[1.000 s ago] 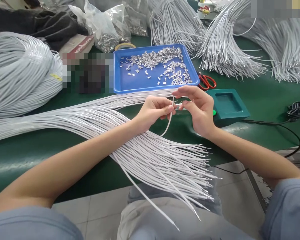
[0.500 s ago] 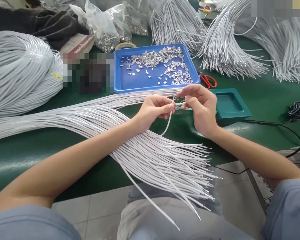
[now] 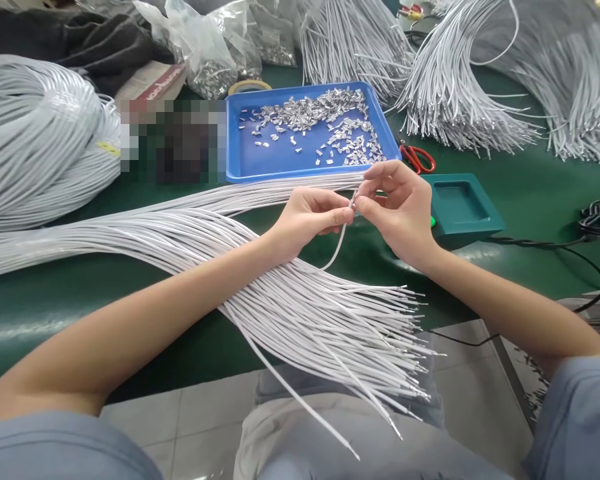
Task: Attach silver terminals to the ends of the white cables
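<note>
Between thumb and fingers, my left hand (image 3: 310, 217) pinches one white wire (image 3: 339, 248) close to its tip. My right hand (image 3: 400, 207) meets it there, thumb and fingertips closed at the wire's end; whatever small piece lies between them is too small to make out. Below and under my left forearm, a fanned bundle of white wires (image 3: 300, 300) spreads toward the table's front edge, with bare metal tips at the right. Just beyond my hands is a blue tray (image 3: 275, 160) holding many small silver metal pieces (image 3: 305, 113).
Red-handled scissors (image 3: 420, 160) and a green device (image 3: 463, 203) with a black cable sit right of my hands. A large wire coil (image 3: 40, 140) lies at left. Bags of metal parts (image 3: 213, 77), a tape roll (image 3: 250, 87) and more wire bundles (image 3: 460, 100) are behind.
My right hand's fingertips have come in to the wire tip. The clip-like metal piece seen between the hands before is no longer visible.
</note>
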A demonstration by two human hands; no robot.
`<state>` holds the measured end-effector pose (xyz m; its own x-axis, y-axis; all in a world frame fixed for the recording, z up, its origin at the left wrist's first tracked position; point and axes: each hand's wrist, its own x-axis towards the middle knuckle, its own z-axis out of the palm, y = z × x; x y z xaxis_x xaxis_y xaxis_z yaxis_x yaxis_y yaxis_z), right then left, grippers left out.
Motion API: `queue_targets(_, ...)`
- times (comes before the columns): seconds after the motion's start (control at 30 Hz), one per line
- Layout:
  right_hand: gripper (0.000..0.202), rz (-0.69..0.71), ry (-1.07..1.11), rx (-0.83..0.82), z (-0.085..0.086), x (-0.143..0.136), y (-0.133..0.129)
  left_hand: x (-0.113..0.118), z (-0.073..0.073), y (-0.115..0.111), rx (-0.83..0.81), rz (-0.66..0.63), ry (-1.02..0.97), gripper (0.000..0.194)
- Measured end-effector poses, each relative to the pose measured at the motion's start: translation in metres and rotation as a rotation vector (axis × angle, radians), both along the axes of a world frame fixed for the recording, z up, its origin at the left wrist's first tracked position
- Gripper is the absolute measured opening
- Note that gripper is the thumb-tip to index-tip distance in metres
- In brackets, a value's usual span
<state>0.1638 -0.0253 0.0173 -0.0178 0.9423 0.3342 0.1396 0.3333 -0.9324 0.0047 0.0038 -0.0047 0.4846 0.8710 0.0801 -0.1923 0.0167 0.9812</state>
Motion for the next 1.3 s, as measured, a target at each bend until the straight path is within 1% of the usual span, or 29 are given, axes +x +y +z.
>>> queue_targets(0.1, 0.02, -0.016, -0.036, 0.039, -0.0008, 0.0005, -0.0006, -0.0005, 0.0012, 0.0003, 0.024, 0.026, 0.014, 0.033)
queue_targets(0.23, 0.017, -0.033, -0.038, 0.026, -0.006, 0.0032, 0.0024, -0.001, 0.0026, 0.0007, 0.021, 0.062, 0.021, 0.034)
queue_targets(0.33, 0.016, -0.012, 0.008, 0.001, -0.0067, 0.0035, 0.0038, -0.0012, 0.0017, 0.0009, 0.021, 0.048, 0.021, 0.033)
queue_targets(0.5, 0.027, 0.012, 0.025, -0.021, -0.0024, 0.001, 0.0026, -0.0006, -0.0008, 0.0012, 0.056, 0.033, 0.012, 0.031)
queue_targets(0.7, 0.031, 0.036, 0.03, -0.05, -0.0043, 0.0038, 0.0059, 0.0008, -0.0006, 0.0007, 0.054, 0.028, 0.026, 0.036)
queue_targets(0.83, 0.029, 0.043, 0.022, -0.037, -0.0075, 0.0067, 0.0082, 0.0004, -0.0005, 0.0007, 0.044, 0.051, 0.03, 0.035)
queue_targets(1.0, 0.022, 0.037, 0.072, -0.025, -0.0077, 0.0059, 0.0081, -0.0001, -0.0008, 0.0007, 0.035, 0.039, 0.03, 0.033)
queue_targets(1.17, 0.026, 0.036, 0.044, -0.049, -0.004, 0.0034, 0.006, 0.0006, 0.0001, 0.0005, 0.055, 0.016, 0.008, 0.034)
queue_targets(1.3, 0.025, 0.049, 0.036, -0.05, -0.0053, 0.0046, 0.0067, 0.0006, 0.0002, 0.0006, 0.052, 0.023, 0.029, 0.034)
